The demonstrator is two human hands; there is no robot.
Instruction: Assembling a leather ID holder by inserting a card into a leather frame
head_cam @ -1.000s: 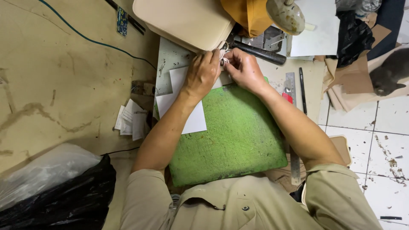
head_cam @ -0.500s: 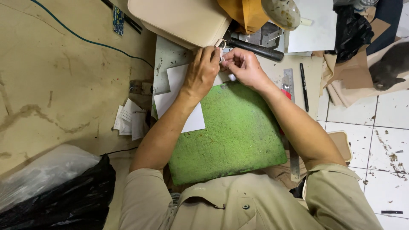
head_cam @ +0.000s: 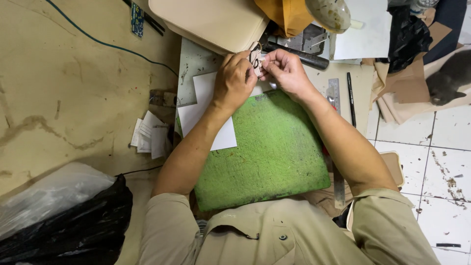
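My left hand [head_cam: 234, 78] and my right hand [head_cam: 287, 71] meet above the far edge of a green cutting mat [head_cam: 267, 152]. Both pinch a small pale strap piece with a metal ring [head_cam: 255, 58] between the fingertips. The piece lies right by the corner of a beige bag [head_cam: 211, 22]. White paper sheets [head_cam: 201, 110] lie under my left forearm, partly on the mat.
A black tube [head_cam: 299, 56], a metal ruler [head_cam: 334, 95] and a black pen [head_cam: 351, 98] lie right of the hands. Paper scraps [head_cam: 147, 137] sit left of the mat. A black plastic bag [head_cam: 68, 230] is at lower left. A dark cat [head_cam: 449, 78] rests at right on brown card.
Both hands have stayed together at the bag's corner, fingers shifting slightly on the small ring piece. The view has drifted a little.
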